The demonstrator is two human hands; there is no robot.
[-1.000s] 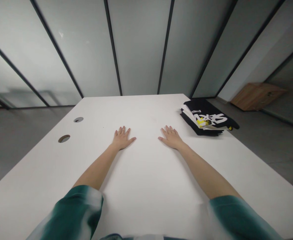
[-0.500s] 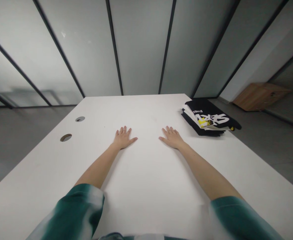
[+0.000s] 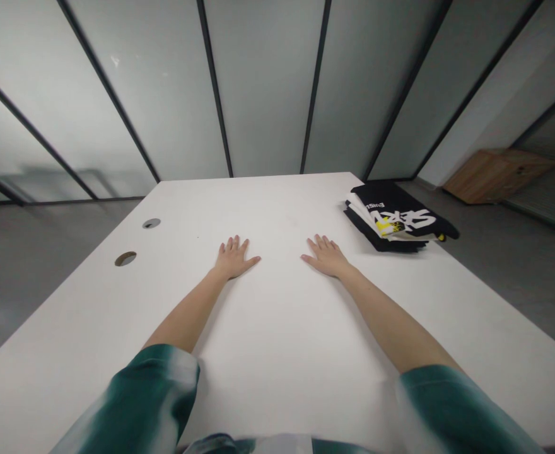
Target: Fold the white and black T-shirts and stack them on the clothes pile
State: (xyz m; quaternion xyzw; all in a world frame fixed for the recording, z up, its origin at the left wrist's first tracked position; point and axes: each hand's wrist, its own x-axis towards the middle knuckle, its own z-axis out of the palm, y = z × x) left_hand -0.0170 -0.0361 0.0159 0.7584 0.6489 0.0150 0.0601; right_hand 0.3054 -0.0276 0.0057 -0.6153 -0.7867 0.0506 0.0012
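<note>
White laminate surface (image 3: 277,321) before a frosted glass partition (image 3: 263,88). Left hand (image 3: 233,258) and right hand (image 3: 325,257) lie flat, open, fingers spread, holding nothing. A folded stack of black printed garments (image 3: 391,217) lies near the right hand, untouched.

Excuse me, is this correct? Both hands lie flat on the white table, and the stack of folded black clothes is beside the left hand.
Not quite: the stack of folded black clothes is beside the right hand, not the left hand, as the head view shows. Both hands do lie flat on the white table.
</note>
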